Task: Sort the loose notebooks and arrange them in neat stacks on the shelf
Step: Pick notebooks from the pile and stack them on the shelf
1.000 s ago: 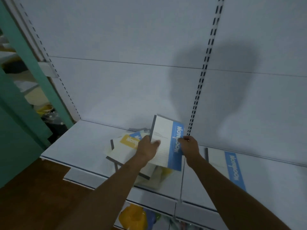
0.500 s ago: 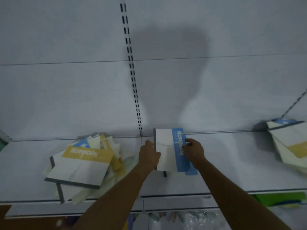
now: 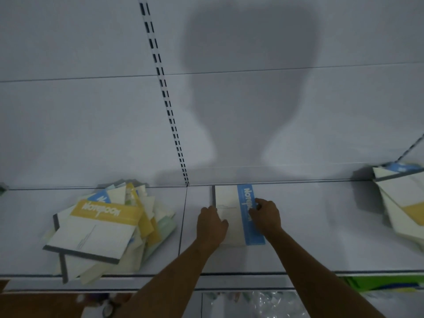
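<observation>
A white notebook with a blue band [image 3: 229, 216] lies flat on the white shelf [image 3: 321, 226], its top edge close to the back wall. My left hand [image 3: 212, 224] holds its left edge, thumb over the cover. My right hand [image 3: 267, 214] grips the right side, fingertips on the blue band. The blue strip of another notebook seems to show under its lower right corner. A loose heap of notebooks [image 3: 103, 228] sprawls at the left, topped by a yellow-banded one [image 3: 107, 212]. Another untidy pile [image 3: 403, 198] sits at the far right.
A slotted upright [image 3: 169, 106] runs down the white back panel to the shelf seam. The left heap overhangs the shelf's front edge [image 3: 252, 274]. Green packaging [image 3: 385, 282] and clear plastic show on the level below.
The blue-banded notebook went from held up over the left heap to lying flat on the shelf to the right of the seam. Both hands stayed on it, and the view panned right.
</observation>
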`<state>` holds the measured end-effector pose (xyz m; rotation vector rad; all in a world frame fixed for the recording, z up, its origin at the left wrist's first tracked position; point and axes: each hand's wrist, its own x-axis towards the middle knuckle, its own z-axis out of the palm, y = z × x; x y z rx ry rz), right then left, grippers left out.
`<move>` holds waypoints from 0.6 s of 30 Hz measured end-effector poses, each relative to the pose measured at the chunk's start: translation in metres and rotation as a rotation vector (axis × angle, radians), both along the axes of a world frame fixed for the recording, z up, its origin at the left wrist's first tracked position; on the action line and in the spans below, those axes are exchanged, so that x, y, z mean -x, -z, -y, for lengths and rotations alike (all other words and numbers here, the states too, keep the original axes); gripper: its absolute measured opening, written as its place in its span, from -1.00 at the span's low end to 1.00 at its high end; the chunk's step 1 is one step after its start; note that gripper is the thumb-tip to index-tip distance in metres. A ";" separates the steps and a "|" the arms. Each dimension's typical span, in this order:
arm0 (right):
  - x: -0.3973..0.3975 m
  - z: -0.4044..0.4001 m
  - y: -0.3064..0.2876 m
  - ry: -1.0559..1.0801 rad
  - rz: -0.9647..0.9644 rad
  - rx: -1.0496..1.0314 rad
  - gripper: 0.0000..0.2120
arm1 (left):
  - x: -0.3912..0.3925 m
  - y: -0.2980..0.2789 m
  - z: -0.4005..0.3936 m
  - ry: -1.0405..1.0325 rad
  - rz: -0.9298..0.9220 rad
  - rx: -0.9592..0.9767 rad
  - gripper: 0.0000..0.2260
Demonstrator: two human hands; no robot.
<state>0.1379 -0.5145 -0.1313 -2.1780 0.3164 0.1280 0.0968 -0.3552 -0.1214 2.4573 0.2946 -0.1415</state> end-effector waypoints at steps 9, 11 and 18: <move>0.000 -0.003 0.005 -0.012 -0.016 0.070 -0.88 | 0.009 -0.001 0.005 0.076 0.023 -0.220 -0.65; 0.001 -0.007 0.002 -0.009 -0.047 0.103 -0.85 | 0.011 -0.006 0.003 0.096 0.009 -0.224 -0.63; 0.006 -0.053 -0.021 0.059 0.086 0.190 -0.60 | 0.024 -0.030 -0.035 -0.021 0.108 -0.120 -0.73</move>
